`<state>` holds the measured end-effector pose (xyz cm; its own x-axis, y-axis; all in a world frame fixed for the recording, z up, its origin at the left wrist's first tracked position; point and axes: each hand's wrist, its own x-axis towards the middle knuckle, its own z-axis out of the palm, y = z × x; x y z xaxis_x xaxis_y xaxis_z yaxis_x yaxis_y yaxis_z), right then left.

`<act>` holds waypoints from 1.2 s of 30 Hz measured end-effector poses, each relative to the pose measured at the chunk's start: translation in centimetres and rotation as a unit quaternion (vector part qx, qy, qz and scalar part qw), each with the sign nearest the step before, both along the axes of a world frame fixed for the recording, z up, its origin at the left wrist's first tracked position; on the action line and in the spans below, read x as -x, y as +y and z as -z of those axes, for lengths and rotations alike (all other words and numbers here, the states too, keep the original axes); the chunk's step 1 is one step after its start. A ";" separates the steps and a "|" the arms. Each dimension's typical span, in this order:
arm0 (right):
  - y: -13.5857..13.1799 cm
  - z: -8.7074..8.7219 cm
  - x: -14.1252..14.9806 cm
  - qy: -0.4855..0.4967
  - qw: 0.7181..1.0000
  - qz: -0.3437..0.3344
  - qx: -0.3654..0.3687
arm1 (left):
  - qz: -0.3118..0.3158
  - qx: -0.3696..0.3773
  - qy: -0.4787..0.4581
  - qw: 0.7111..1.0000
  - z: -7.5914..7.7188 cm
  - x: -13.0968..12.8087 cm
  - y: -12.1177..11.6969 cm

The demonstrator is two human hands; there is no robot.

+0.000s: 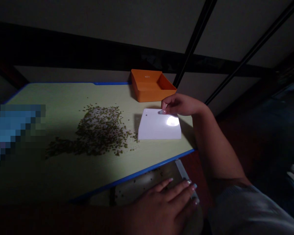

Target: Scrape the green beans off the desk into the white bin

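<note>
My right hand pinches the top edge of a white plastic scraper, which stands tilted on the tabletop with a bright glare on its face. To the scraper's left lies a loose heap of small green-brown seeds or beans, too small to name surely. A few of them lie close to its lower left corner. My left hand is below the table's front edge, palm down with fingers stretched out, over a drawer-like tray. Some dark bits are scattered in that tray. Whether the hand presses on its rim I cannot tell.
An orange open bin stands at the table's back edge, just behind my right hand. The pale yellow table has a blue edge. A pixelated blue patch covers the left side. Dark-framed panels rise behind the table.
</note>
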<state>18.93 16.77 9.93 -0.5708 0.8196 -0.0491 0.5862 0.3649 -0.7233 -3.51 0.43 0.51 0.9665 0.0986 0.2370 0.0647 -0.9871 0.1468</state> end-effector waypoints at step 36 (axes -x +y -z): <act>0.0 0.1 0.1 -0.051 0.999 0.005 -0.016 | -0.007 0.030 -0.017 0.999 0.3 -0.1 -0.1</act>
<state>18.83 16.82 9.86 -0.5557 0.8274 -0.0808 0.6602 0.3802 -0.6477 -3.43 0.33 0.19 0.9566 0.1268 0.2624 0.0724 -0.9755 0.2077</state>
